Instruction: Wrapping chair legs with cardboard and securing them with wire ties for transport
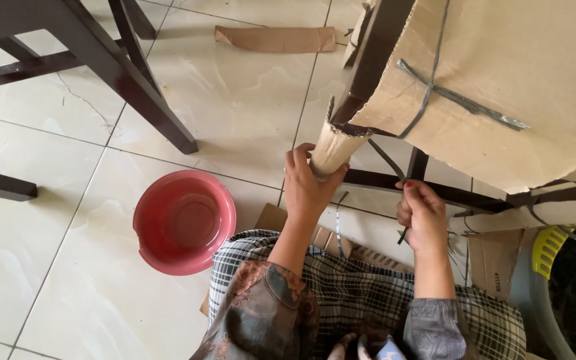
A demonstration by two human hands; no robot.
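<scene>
Head: hands (304,190) grip cardboard (331,150) (wrapped)

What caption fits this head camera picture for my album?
Left hand grips cardboard wrapping on a chair leg, right hand pulls a strap.

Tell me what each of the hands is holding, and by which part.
The left hand grips the cardboard wrapping on a chair leg, near its lower end. The right hand pinches a dark strap near its loose lower end.

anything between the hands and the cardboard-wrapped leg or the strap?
Nothing visible. The left hand already grips the cardboard wrap on the chair leg, and the right hand already pinches the dark packing strap. The red basin sits clear, off to the left.
</scene>
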